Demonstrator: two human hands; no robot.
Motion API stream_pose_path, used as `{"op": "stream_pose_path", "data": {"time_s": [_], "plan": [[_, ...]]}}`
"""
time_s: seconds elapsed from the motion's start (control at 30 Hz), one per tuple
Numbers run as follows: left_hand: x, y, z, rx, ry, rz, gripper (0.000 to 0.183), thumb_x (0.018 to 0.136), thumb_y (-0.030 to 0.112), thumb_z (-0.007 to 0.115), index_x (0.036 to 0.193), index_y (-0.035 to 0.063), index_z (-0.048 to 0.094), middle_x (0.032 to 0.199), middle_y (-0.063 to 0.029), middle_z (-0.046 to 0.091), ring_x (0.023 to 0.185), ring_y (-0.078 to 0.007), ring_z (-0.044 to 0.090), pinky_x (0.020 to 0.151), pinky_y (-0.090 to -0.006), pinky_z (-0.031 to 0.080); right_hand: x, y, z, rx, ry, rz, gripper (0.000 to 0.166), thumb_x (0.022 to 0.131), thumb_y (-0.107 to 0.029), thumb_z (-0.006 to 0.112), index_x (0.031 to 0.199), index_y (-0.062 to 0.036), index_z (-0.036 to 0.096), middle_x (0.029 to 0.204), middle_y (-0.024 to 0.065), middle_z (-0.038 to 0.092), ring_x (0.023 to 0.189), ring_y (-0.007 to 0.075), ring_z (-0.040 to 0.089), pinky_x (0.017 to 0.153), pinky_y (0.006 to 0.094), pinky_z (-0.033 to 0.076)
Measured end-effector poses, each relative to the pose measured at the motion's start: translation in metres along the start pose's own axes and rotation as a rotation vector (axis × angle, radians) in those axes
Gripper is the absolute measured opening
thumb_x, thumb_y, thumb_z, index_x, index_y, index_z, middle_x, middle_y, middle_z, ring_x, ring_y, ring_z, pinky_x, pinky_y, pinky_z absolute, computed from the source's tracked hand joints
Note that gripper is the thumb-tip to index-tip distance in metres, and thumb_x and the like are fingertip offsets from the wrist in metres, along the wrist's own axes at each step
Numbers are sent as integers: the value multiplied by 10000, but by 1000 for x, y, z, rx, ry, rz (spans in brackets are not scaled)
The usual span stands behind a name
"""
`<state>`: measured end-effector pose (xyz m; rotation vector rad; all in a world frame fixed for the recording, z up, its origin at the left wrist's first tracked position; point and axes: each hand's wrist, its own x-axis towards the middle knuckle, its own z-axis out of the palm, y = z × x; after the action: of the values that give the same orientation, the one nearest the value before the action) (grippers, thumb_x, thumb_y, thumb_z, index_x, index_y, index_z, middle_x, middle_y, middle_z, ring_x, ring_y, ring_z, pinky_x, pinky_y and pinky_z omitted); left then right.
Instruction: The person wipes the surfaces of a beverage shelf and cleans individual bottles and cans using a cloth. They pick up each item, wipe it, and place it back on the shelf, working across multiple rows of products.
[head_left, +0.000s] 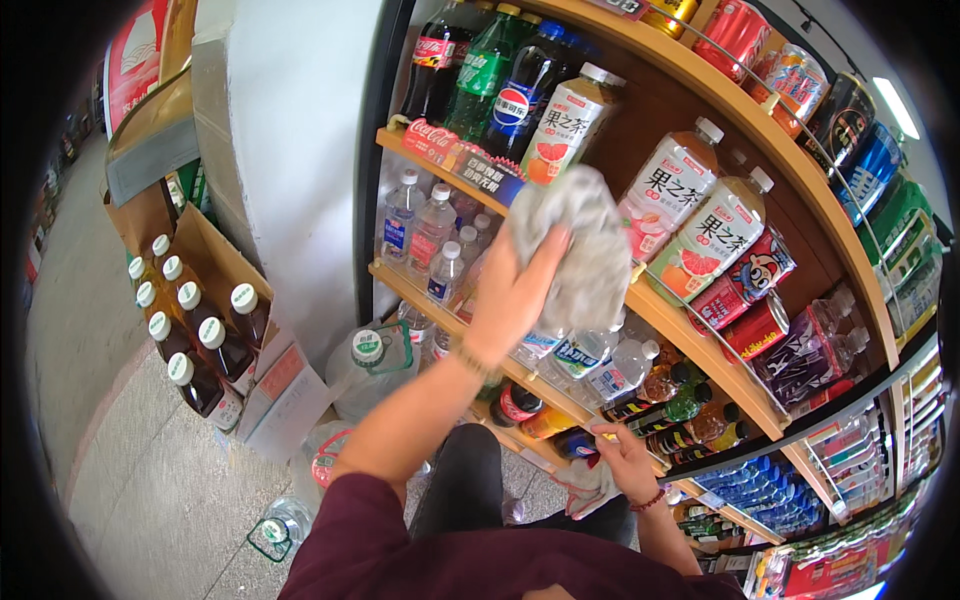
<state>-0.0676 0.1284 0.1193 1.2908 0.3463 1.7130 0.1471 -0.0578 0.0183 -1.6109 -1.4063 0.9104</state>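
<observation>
My left hand (517, 289) grips a grey-white cloth (589, 251), blurred by motion, in front of the upper drinks shelf. Behind it, the cloth partly covers a fruit tea bottle (566, 120) and the front edge of the shelf board (667, 319). Two more fruit tea bottles (671, 180) lean to its right. Lower down, my right hand (626, 461) is at the edge of a lower shelf (555, 397), its fingers curled. A light cloth with a red edge (581, 487) hangs from this hand, its upper part hidden by the fingers.
Cola bottles (439, 60) stand at the upper left, above small water bottles (442, 274). Cans (754, 330) and purple bottles (806, 360) fill the shelf's right. On the floor are a carton of dark bottles (214, 345), large water jugs (375, 367) and a clear jug (281, 521).
</observation>
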Motion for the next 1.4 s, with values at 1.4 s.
{"op": "stream_pose_path", "data": {"time_s": [1.4], "plan": [[276,-182,116,1157,-584,133,319,835,286,484,974,25,605,1008,-178,617,885,-281,608,753,-334,476,-13,92,-4,-254,-1,0,156,824,-227,598,898,-99,646,728,95,641,620,196,632,548,301,483]]}}
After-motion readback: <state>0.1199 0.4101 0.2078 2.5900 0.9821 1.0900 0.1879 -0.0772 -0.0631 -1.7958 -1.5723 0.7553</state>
